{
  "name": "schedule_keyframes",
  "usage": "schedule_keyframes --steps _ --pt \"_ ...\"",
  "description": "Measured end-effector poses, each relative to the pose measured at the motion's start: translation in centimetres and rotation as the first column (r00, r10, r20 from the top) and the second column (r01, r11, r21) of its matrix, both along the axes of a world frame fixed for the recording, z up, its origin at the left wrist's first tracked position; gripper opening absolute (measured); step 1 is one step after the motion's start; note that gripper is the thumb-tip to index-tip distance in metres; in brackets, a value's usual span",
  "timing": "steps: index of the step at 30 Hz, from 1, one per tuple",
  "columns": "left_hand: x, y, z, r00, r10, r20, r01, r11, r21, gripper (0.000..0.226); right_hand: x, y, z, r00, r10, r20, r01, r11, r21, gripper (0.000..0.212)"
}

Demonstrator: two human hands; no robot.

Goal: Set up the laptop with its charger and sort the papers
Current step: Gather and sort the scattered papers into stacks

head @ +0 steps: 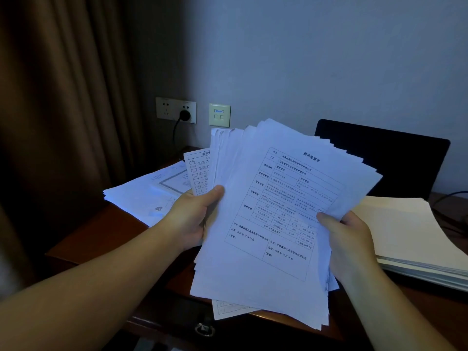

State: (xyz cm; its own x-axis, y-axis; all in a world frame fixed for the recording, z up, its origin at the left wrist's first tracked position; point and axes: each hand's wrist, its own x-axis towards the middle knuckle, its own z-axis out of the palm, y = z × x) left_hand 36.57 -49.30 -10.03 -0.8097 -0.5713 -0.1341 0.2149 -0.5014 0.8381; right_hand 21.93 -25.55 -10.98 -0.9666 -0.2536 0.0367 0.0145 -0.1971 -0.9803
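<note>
Together, fanned papers (273, 224) between left hand (192, 216) and right hand (352, 244).

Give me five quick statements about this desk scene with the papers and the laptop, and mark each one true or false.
1. Both hands hold the fanned sheaf of papers: left hand, right hand. True.
2. The laptop is closed flat. False: its dark screen stands open.
3. A black plug sits in the wall socket. True.
4. The top sheet is blank. False: it carries a printed table.
5. A thick paper stack lies on the desk right of the hands. True.
</note>
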Motion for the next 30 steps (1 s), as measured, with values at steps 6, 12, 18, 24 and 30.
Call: schedule_keyframes --steps 6,12,18,24,30 --pt "0.1 0.3 0.3 1.0 -0.003 -0.017 0.003 1.0 0.017 0.022 -0.1 0.0 -0.2 0.995 -0.092 -0.029 0.092 0.996 0.014 0.017" --pt "0.0 -0.2 0.2 0.998 0.062 -0.009 -0.062 0.998 0.012 0.02 -0.1 0.8 -0.2 0.979 -0.194 -0.066 0.193 0.981 -0.016 0.021" --pt "-0.2 -0.5 -0.1 0.993 0.11 0.033 -0.11 0.994 -0.007 0.023 -0.1 0.8 0.1 0.996 -0.087 -0.008 0.087 0.996 0.005 0.021" --pt "-0.3 0.0 0.2 0.998 0.064 0.022 -0.065 0.998 0.022 0.029 0.1 0.4 -0.1 0.999 -0.034 -0.019 0.036 0.996 0.077 0.02" --pt "-0.3 -0.1 0.3 0.996 0.082 -0.04 -0.082 0.997 0.001 0.024 0.5 0.8 -0.2 0.975 -0.189 -0.114 0.2 0.976 0.092 0.018"
